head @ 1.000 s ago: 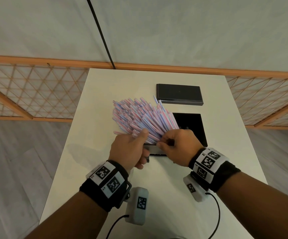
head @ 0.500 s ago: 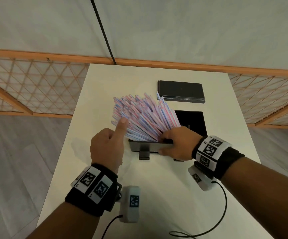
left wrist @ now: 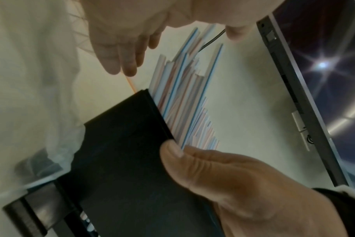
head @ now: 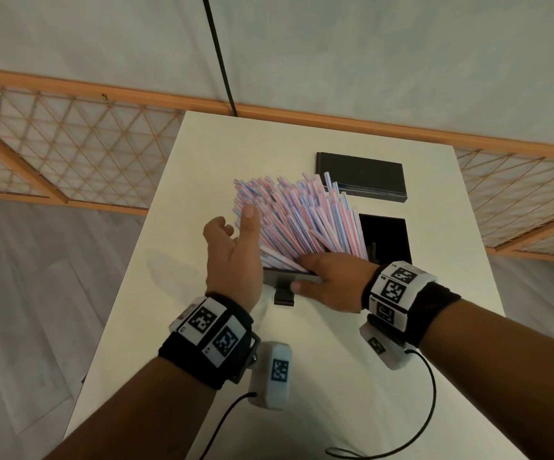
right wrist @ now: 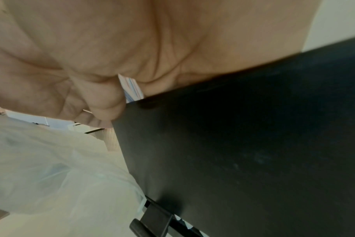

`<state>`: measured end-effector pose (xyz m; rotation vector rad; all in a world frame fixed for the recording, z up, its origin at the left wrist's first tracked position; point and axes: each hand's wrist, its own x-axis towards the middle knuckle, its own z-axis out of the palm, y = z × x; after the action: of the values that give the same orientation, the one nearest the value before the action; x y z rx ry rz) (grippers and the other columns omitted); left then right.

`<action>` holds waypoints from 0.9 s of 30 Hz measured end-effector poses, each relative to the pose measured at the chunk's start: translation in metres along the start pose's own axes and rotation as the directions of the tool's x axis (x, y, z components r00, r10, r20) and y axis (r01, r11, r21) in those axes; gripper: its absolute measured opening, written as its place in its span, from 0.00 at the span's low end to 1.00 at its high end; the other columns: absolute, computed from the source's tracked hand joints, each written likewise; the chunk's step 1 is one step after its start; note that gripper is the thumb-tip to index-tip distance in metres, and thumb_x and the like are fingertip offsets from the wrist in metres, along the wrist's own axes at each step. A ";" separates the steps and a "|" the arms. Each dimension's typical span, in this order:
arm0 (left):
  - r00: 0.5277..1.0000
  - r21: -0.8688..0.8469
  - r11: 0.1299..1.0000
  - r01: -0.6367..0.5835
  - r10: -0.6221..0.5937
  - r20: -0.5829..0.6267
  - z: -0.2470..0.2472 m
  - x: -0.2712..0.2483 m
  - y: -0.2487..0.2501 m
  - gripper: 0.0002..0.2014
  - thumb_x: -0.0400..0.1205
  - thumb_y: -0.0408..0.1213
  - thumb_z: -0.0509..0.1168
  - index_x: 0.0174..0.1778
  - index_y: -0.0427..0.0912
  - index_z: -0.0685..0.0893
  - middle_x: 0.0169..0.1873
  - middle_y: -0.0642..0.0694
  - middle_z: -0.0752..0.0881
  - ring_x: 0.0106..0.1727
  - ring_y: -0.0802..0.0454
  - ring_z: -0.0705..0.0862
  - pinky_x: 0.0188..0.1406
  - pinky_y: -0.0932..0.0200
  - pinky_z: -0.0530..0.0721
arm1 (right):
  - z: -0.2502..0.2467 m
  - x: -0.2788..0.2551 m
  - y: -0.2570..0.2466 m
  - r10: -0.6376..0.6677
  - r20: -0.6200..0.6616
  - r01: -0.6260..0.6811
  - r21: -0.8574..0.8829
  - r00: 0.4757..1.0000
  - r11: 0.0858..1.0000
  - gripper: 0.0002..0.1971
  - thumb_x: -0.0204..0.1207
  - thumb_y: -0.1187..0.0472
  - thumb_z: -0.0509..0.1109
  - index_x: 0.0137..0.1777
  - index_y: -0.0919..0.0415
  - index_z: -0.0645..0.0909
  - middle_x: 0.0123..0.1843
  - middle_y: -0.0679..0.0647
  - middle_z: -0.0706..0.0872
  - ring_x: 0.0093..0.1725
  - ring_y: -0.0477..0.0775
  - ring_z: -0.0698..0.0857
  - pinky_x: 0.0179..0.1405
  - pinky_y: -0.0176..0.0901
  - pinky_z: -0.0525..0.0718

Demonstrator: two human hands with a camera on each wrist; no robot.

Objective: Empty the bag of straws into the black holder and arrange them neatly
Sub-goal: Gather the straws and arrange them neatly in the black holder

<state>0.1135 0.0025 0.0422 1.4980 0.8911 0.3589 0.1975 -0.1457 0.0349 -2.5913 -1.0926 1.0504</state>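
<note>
Several pink-and-blue striped straws fan up and to the left out of the black holder in the middle of the white table. My left hand is at the fan's left side, fingers straight, its index fingertip touching the straws. My right hand grips the holder's near wall, thumb on the front, fingers over the rim among the straws. The left wrist view shows that thumb on the holder beside the straws. The right wrist view is mostly palm and the holder.
An empty clear plastic bag lies on the table just left of the holder's foot. A flat black box sits at the back, a black square piece right of the holder. Wrist cables trail near me.
My left hand let go of the straw bundle, swung left and now lies open along the fan's left side. My right hand dropped from the straws onto the holder's near wall.
</note>
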 end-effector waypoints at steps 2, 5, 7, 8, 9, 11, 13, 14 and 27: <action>1.000 0.007 1.000 0.015 -0.015 0.018 0.005 0.001 -0.001 0.39 0.84 0.65 0.54 0.84 0.41 0.58 0.78 0.45 0.70 0.73 0.48 0.73 0.68 0.56 0.67 | 0.001 0.004 0.000 -0.007 0.003 0.007 0.005 1.000 1.000 0.24 0.84 0.40 0.57 0.71 0.55 0.75 0.66 0.54 0.83 0.66 0.58 0.81 0.60 0.41 0.75; 0.999 0.018 1.000 0.026 -0.027 0.043 0.010 -0.001 -0.004 0.41 0.83 0.65 0.54 0.85 0.41 0.55 0.81 0.40 0.68 0.78 0.43 0.72 0.75 0.52 0.69 | 0.003 0.004 0.001 0.019 0.027 -0.018 -0.017 0.999 1.000 0.28 0.84 0.38 0.54 0.76 0.55 0.70 0.67 0.57 0.83 0.66 0.60 0.81 0.65 0.47 0.78; 0.998 0.026 0.999 0.036 -0.038 0.057 0.013 -0.002 -0.006 0.41 0.83 0.65 0.55 0.86 0.42 0.54 0.82 0.40 0.68 0.78 0.43 0.72 0.76 0.50 0.70 | 0.004 0.003 0.002 0.018 0.034 -0.018 -0.007 0.999 1.000 0.29 0.85 0.38 0.53 0.79 0.55 0.67 0.69 0.58 0.83 0.67 0.59 0.81 0.67 0.46 0.77; 0.997 0.029 0.999 0.036 -0.037 0.065 0.014 -0.002 -0.007 0.41 0.83 0.64 0.56 0.86 0.42 0.53 0.82 0.42 0.68 0.78 0.46 0.72 0.74 0.53 0.70 | 0.004 0.003 0.002 0.010 0.031 -0.010 0.004 0.999 1.000 0.29 0.85 0.39 0.53 0.79 0.55 0.67 0.69 0.57 0.82 0.68 0.58 0.80 0.67 0.44 0.76; 0.997 0.025 0.999 0.032 -0.033 0.073 0.014 -0.003 -0.008 0.42 0.83 0.64 0.57 0.86 0.42 0.52 0.81 0.43 0.69 0.76 0.48 0.73 0.73 0.55 0.70 | 0.003 0.003 0.002 0.000 0.024 0.000 0.011 1.000 1.000 0.29 0.86 0.39 0.53 0.79 0.56 0.68 0.69 0.56 0.82 0.67 0.57 0.80 0.66 0.43 0.75; 0.997 0.000 1.000 0.026 -0.026 0.076 0.016 -0.003 -0.010 0.45 0.81 0.68 0.59 0.86 0.42 0.54 0.79 0.44 0.73 0.74 0.49 0.76 0.75 0.52 0.72 | 0.003 0.005 0.002 -0.013 0.010 0.013 0.010 1.000 1.000 0.28 0.86 0.40 0.52 0.76 0.58 0.71 0.66 0.57 0.83 0.65 0.57 0.80 0.63 0.43 0.75; 0.997 -0.011 1.000 0.028 -0.027 0.066 0.017 -0.001 -0.012 0.49 0.75 0.71 0.59 0.84 0.42 0.57 0.76 0.44 0.77 0.72 0.47 0.79 0.75 0.45 0.76 | 0.003 0.006 0.002 -0.009 -0.001 0.009 0.005 1.000 1.000 0.27 0.86 0.39 0.51 0.72 0.59 0.73 0.60 0.57 0.83 0.60 0.58 0.81 0.60 0.46 0.77; 0.998 -0.008 1.000 0.029 -0.028 0.064 0.018 0.000 -0.013 0.48 0.75 0.71 0.60 0.83 0.41 0.57 0.74 0.43 0.78 0.71 0.46 0.80 0.74 0.43 0.77 | 0.004 0.006 0.002 -0.006 -0.001 0.006 0.011 1.000 1.000 0.26 0.86 0.39 0.51 0.69 0.59 0.74 0.58 0.56 0.84 0.58 0.58 0.82 0.59 0.47 0.79; 0.999 0.179 0.984 -0.024 0.018 0.035 0.016 0.001 -0.021 0.40 0.77 0.60 0.71 0.76 0.41 0.63 0.56 0.50 0.84 0.46 0.56 0.85 0.52 0.58 0.79 | -0.004 -0.024 0.004 -0.049 -0.247 0.066 0.059 0.968 0.996 0.14 0.78 0.45 0.68 0.54 0.53 0.83 0.47 0.50 0.87 0.47 0.53 0.85 0.50 0.47 0.85</action>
<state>0.1188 -0.0101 0.0198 1.6751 0.9005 0.2739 0.1903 -0.1642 0.0494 -2.5358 -1.0462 0.7164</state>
